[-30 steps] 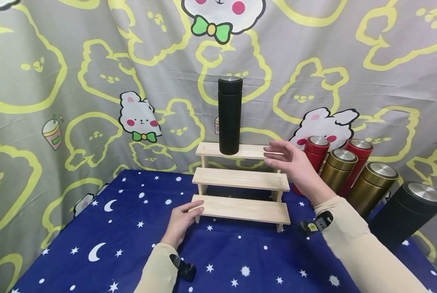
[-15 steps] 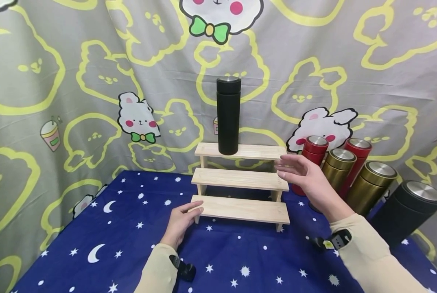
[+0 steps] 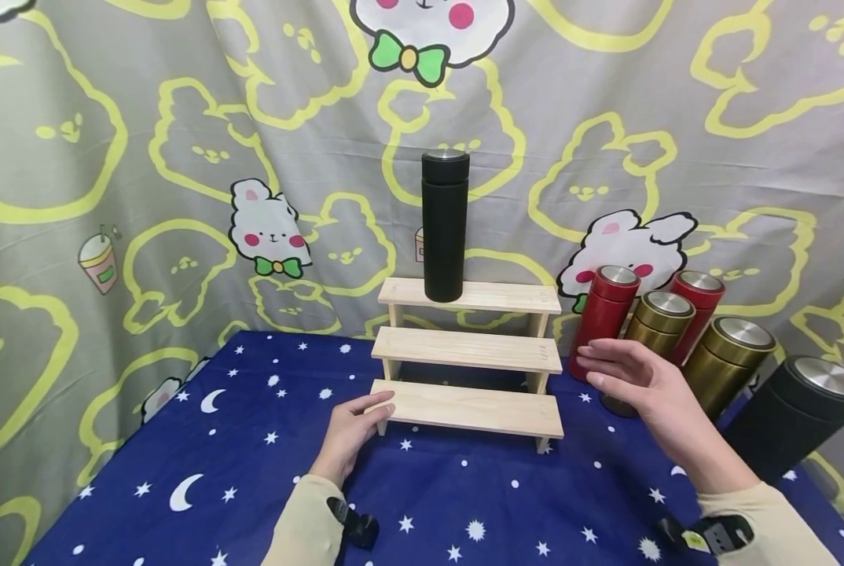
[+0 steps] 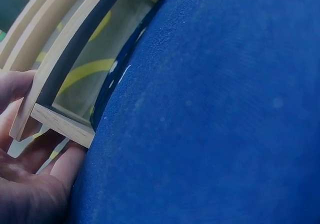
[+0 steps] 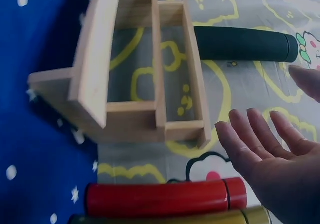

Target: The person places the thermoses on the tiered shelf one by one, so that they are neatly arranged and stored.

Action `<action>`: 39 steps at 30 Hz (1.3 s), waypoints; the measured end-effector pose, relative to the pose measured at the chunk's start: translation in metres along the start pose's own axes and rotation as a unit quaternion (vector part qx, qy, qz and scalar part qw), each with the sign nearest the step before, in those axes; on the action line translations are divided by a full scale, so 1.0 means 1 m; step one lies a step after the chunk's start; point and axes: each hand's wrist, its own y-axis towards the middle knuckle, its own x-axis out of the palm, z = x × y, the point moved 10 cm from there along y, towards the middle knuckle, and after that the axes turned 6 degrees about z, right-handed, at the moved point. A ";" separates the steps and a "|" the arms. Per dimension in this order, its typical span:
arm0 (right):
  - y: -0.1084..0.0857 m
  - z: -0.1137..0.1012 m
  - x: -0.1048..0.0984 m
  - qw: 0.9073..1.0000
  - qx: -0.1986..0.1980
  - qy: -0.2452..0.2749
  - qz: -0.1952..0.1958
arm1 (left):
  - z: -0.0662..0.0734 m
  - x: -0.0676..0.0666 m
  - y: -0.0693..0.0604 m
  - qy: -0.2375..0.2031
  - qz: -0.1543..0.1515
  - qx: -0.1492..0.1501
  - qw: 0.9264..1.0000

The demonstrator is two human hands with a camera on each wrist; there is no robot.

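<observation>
The left grip (image 3: 347, 432) pinches the stand (image 3: 471, 405); a tug could topple the black bottle (image 3: 445, 228) on its top step (image 3: 510, 296). The right grip (image 3: 644, 389), parted and empty, could knock the nearer red bottle (image 3: 609, 306).

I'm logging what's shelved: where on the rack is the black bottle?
In the head view, the black bottle stands upright on the top shelf of the rack, a little left of centre, in front of the curtain.
</observation>
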 end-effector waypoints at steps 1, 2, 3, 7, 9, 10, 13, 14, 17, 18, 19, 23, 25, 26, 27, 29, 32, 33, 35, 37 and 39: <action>-0.004 0.002 -0.003 1.000 0.001 0.006 0.003 | 0.000 0.000 0.000 0.001 0.000 0.001 1.000; -0.008 0.003 -0.007 1.000 0.002 0.013 0.006 | 0.000 0.001 0.000 0.001 0.000 0.002 1.000; -0.012 0.005 -0.010 1.000 0.004 0.022 0.010 | 0.000 0.001 0.000 0.002 0.000 0.003 1.000; -0.027 0.009 -0.025 0.999 0.002 0.024 0.034 | 0.001 0.000 0.000 -0.001 0.002 0.004 1.000; -0.035 0.011 -0.032 0.999 0.005 0.013 0.050 | 0.001 0.000 0.001 -0.003 0.001 0.005 1.000; -0.039 0.011 -0.035 0.998 0.007 0.009 0.057 | 0.001 0.000 0.001 -0.003 0.001 0.004 1.000; -0.050 0.016 -0.040 0.997 0.020 -0.008 0.071 | 0.002 -0.001 0.001 0.000 0.001 0.005 1.000; -0.053 0.018 -0.040 0.997 0.025 -0.010 0.071 | 0.002 -0.002 0.001 0.000 0.002 0.005 1.000; -0.058 0.022 -0.040 0.997 0.032 -0.011 0.065 | 0.001 -0.004 0.001 0.002 0.007 0.002 1.000; -0.060 0.023 -0.040 0.998 0.033 -0.002 0.060 | 0.000 -0.005 0.001 0.002 0.010 0.000 1.000; -0.061 0.024 -0.041 0.998 0.031 0.005 0.057 | 0.000 -0.005 0.001 0.002 0.011 -0.001 1.000; -0.068 0.025 -0.048 0.998 0.017 0.015 0.055 | -0.001 -0.003 0.000 0.003 0.010 -0.002 1.000; -0.074 0.028 -0.054 0.998 0.009 -0.021 0.066 | 0.000 -0.002 0.000 0.005 0.007 -0.001 1.000; -0.077 0.029 -0.057 0.996 0.007 -0.043 0.072 | 0.000 -0.001 0.000 0.006 0.007 0.000 1.000; -0.080 0.031 -0.060 0.994 0.006 -0.068 0.082 | 0.000 -0.001 0.000 0.008 0.007 0.001 1.000; -0.088 0.036 -0.067 0.987 0.011 -0.125 0.104 | 0.001 0.000 0.000 0.009 0.006 0.000 1.000; -0.100 0.044 -0.076 0.975 0.027 -0.176 0.133 | 0.002 0.001 -0.001 0.008 0.002 0.003 1.000; -0.103 0.045 -0.079 0.973 0.025 -0.182 0.142 | 0.002 0.000 -0.001 0.008 0.002 0.003 1.000; -0.109 0.047 -0.084 0.969 0.020 -0.185 0.161 | 0.003 0.000 -0.001 0.005 0.001 0.004 1.000; -0.114 0.046 -0.090 0.972 -0.002 -0.155 0.177 | 0.003 -0.001 -0.001 0.003 0.002 0.005 1.000; -0.118 0.047 -0.097 0.973 -0.027 -0.134 0.186 | 0.003 -0.001 -0.001 0.001 0.004 0.004 1.000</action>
